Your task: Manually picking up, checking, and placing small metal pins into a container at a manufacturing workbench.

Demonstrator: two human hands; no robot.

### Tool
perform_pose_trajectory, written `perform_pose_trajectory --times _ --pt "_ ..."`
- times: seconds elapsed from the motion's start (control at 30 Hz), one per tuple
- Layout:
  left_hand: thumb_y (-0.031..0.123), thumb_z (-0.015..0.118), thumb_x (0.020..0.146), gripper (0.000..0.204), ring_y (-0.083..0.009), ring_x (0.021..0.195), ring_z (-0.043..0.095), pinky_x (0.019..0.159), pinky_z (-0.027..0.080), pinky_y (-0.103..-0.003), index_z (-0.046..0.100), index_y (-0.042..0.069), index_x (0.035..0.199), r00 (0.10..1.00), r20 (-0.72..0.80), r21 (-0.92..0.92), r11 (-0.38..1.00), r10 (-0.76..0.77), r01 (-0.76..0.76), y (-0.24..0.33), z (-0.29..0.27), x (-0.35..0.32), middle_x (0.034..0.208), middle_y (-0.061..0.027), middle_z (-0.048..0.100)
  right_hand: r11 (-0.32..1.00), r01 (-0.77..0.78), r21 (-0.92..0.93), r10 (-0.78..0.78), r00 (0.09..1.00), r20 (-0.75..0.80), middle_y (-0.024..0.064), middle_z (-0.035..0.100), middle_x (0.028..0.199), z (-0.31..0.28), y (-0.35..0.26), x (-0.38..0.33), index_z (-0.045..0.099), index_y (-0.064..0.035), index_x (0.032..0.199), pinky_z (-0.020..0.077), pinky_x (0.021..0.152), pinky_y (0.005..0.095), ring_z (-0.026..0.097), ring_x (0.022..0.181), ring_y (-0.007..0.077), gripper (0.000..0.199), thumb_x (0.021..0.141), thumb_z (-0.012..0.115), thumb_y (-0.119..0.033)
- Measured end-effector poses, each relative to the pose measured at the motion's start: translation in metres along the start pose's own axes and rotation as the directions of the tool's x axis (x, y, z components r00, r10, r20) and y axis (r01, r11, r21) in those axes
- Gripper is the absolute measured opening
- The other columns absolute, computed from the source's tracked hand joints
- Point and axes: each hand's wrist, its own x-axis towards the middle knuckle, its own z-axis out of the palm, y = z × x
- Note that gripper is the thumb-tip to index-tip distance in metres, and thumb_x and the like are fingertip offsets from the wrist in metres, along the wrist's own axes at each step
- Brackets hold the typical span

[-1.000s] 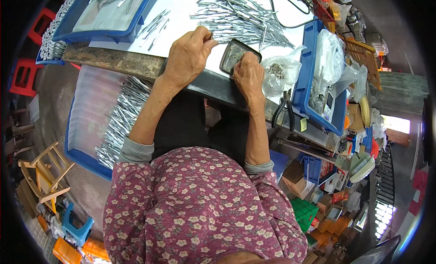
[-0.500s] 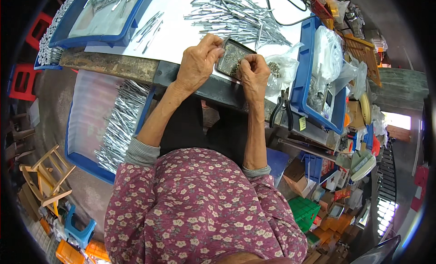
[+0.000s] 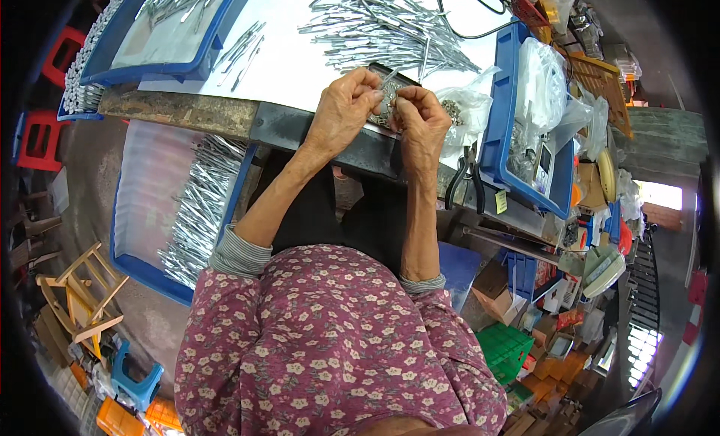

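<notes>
A slim silvery metal rod piece [image 3: 389, 79] is being pinched between both hands over the small dark tray of tiny metal parts [image 3: 384, 112] at the white bench [image 3: 300, 57] edge. The left hand [image 3: 341, 110] and right hand [image 3: 421, 119] are each holding a grip pressed together on it, fingertips meeting. This is looking like a fitting step; seating the part squarely seems needed next. A heap of similar silvery rods [image 3: 382, 27] is lying beyond.

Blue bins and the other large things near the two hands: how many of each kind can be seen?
Blue bins: 3
Pliers: 1
Clear plastic bags: 2
Total: 6
</notes>
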Motion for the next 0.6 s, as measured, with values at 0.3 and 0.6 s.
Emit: perform_pose_trajectory --times 0.3,0.6 --pt "0.006 0.049 0.085 0.017 -0.0021 0.053 0.04 0.045 0.032 -0.015 0.052 -0.002 0.099 0.994 0.056 -0.146 0.984 -0.092 0.099 -0.006 0.002 -0.004 0.069 0.0 0.054 0.99 0.001 0.14 -0.009 0.999 0.052 0.0047 0.053 0.07 0.003 -0.005 -0.005 0.056 0.0065 0.089 0.0378 0.047 0.0205 0.045 0.054 0.0067 0.011 0.08 0.051 0.001" --pt "0.005 0.051 0.084 0.014 -0.0019 0.053 0.041 0.044 0.033 -0.015 0.054 -0.003 0.095 0.994 0.028 -0.128 0.986 -0.103 0.106 -0.005 0.004 -0.008 0.068 0.0005 0.054 0.998 0.064 -0.02 -0.063 0.998 0.024 0.0051 0.055 0.073 0.011 -0.008 -0.008 0.056 0.0057 0.087 0.0412 0.048 0.0213 0.048 0.055 0.0078 0.01 0.079 0.052 0.002"
